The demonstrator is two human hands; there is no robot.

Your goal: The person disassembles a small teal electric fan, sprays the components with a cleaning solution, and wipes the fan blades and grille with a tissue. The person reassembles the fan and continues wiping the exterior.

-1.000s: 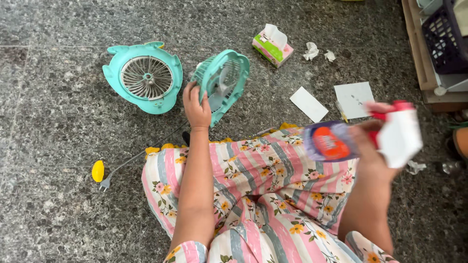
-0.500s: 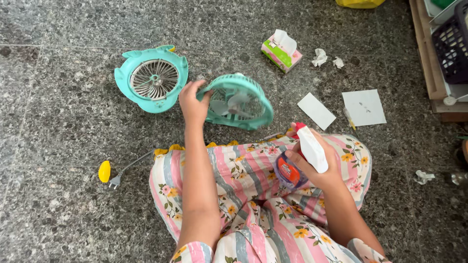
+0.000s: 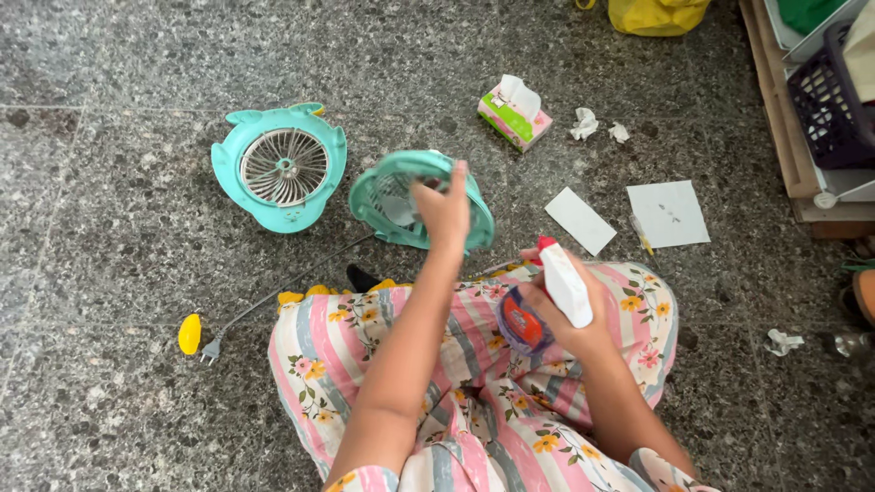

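Note:
My left hand (image 3: 444,210) grips the right side of a teal fan body (image 3: 401,196) that lies tilted on the stone floor just past my knees. My right hand (image 3: 574,319) holds a spray bottle (image 3: 538,305) with a white and red trigger head and a purple body, nozzle pointing up toward the fan. The fan's detached teal front grille (image 3: 281,168) lies flat to the left. Its cord runs back to a plug (image 3: 211,347) beside a yellow piece (image 3: 190,333).
A green and pink tissue box (image 3: 515,112) sits beyond the fan, with crumpled tissues (image 3: 583,122) near it. Two white paper sheets (image 3: 670,213) lie to the right. A wooden shelf with a dark basket (image 3: 828,91) stands at the right edge. A yellow bag (image 3: 658,14) is at the top.
My left hand shifted from the fan's left rim to its right side, and the fan tipped flatter. The spray bottle came down from the upper right to my lap.

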